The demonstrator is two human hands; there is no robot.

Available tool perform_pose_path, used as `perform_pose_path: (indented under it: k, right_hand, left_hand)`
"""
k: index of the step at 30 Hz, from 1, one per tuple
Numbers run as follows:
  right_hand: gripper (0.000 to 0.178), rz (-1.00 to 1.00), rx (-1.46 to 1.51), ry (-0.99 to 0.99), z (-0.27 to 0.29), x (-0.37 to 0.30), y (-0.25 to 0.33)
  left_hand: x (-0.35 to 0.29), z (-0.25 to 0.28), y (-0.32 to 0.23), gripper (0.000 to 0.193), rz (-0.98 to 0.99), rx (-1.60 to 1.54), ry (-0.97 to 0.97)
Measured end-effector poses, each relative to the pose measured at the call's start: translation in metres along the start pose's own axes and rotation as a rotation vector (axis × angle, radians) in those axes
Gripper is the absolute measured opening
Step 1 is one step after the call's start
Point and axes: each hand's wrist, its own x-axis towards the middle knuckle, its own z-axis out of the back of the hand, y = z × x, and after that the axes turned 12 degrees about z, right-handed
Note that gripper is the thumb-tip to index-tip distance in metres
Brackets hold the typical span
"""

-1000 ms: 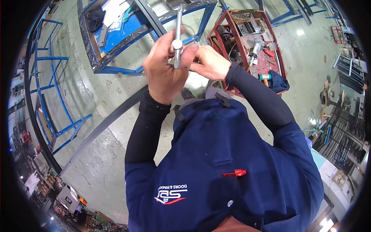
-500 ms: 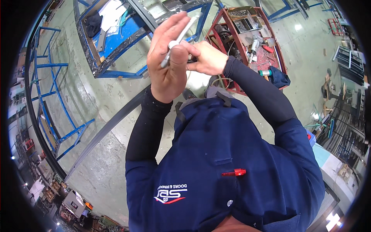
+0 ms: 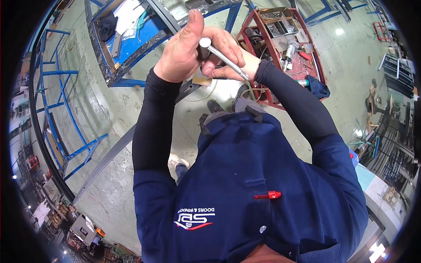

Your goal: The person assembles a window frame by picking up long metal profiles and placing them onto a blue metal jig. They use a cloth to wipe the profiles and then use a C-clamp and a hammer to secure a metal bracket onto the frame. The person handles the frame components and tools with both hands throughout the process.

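Observation:
My left hand [image 3: 182,50] is closed around a silver lever handle [image 3: 227,60], with the thumb raised and the fingers curled over the far side. The handle's round end is near the palm, and its bar slants down to the right across my right hand [image 3: 246,65]. My right hand is closed behind and below the bar, its fingers bunched against the left hand. Whatever sits between those fingers is hidden. A long dark metal profile [image 3: 164,13] runs behind my hands, partly covered by them.
Left of my hands stands a blue-framed bench [image 3: 127,82] with papers and dark cloth. To the right, a red tool cart [image 3: 316,59] carries a power drill [image 3: 288,55], small parts and a dark blue cloth [image 3: 318,87]. Another blue metal frame [image 3: 59,73] stands far left.
The lever handle has turned from pointing up and right to slanting down and right. My left hand has rolled over with it, its thumb now up, while the left forearm shifted slightly left.

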Motion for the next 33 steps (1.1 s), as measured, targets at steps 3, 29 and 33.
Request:
perform_pose_path:
  k: [3, 29, 33]
  right_hand:
    - [0.038, 0.06, -0.053, -0.034, 0.002, -0.001, 0.004]
    - [0.062, 0.261, 0.929, 0.038, 0.055, 0.033, 0.074]
    - [0.024, 0.012, 0.704, -0.062, 0.037, 0.043, 0.123]
  left_hand:
    - [-0.005, 0.003, 0.004, 0.089, 0.013, -0.018, -0.063]
    - [0.026, -0.122, 0.173, 0.024, 0.157, -0.077, -0.96]
    - [0.022, -0.119, 0.178, 0.018, 0.069, 0.042, -0.965]
